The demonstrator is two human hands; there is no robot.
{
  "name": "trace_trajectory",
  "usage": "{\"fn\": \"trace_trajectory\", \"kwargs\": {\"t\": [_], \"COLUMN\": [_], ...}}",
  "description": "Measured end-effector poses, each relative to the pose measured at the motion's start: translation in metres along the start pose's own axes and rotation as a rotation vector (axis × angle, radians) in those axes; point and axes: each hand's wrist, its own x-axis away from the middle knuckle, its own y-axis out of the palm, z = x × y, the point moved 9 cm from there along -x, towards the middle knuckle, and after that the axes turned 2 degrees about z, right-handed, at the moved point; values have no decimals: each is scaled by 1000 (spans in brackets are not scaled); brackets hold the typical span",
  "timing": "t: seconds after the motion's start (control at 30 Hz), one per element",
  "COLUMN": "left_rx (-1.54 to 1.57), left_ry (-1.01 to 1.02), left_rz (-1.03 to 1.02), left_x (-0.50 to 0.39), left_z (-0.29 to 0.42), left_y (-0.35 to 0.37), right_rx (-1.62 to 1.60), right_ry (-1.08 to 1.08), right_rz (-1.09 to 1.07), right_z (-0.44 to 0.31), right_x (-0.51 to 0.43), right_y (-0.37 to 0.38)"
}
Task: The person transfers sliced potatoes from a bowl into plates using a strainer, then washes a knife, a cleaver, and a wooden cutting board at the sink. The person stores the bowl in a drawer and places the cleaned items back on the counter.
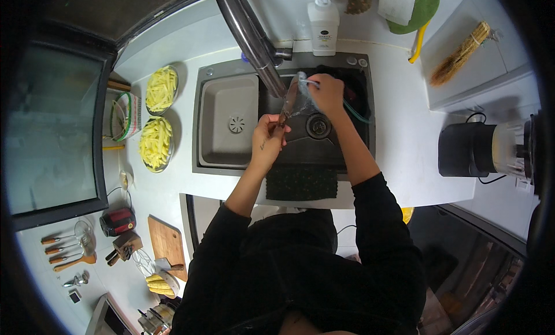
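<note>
Over the dark basin of the double sink (368,148), my left hand (269,137) grips the brown handle of what looks like a knife (289,101), its blade pointing away from me. Closed around a pale bluish brush or scrubber (303,84), my right hand (326,94) holds it beside the upper end of the blade. The metal faucet (266,70) reaches down to the blade, and water splashes between my hands above the drain (318,126). Partly hidden behind my right wrist is dark stuff with a green cord (357,113).
Left of the sink stand two plates of cut yellow strips (162,90), (156,143). A white pump bottle (324,27) is behind it. A dark cloth (301,184) hangs over the front rim. Right stands a blender (468,149); lower left lies a wooden cutting board (167,244).
</note>
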Motion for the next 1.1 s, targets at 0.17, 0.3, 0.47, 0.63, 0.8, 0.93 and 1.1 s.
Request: {"fn": "trace_trajectory", "kwargs": {"t": [0.17, 0.3, 0.47, 0.63, 0.8, 0.93, 1.1], "left_rx": [-521, -709, -796, -780, -804, -804, -821], "left_ry": [384, 397, 418, 391, 347, 370, 341], "left_rz": [168, 247, 308, 312, 307, 292, 251], "left_x": [0, 3, 3, 8, 4, 3, 6], "left_z": [35, 40, 52, 55, 55, 55, 47], "left_y": [-18, -18, -15, -21, -22, -20, -23], "right_rx": [-127, -200, -99, 69, 56, 66, 150], "right_ry": [42, -243, -345, -323, -326, -317, -179], "right_rz": [105, 8, -82, -14, -14, -38, 5], "right_z": [8, -59, -107, -84, -78, -76, -31], "right_x": [-4, 18, 51, 37, 41, 51, 36], "right_y": [-34, -33, -10, -8, -7, 1, -1]}}
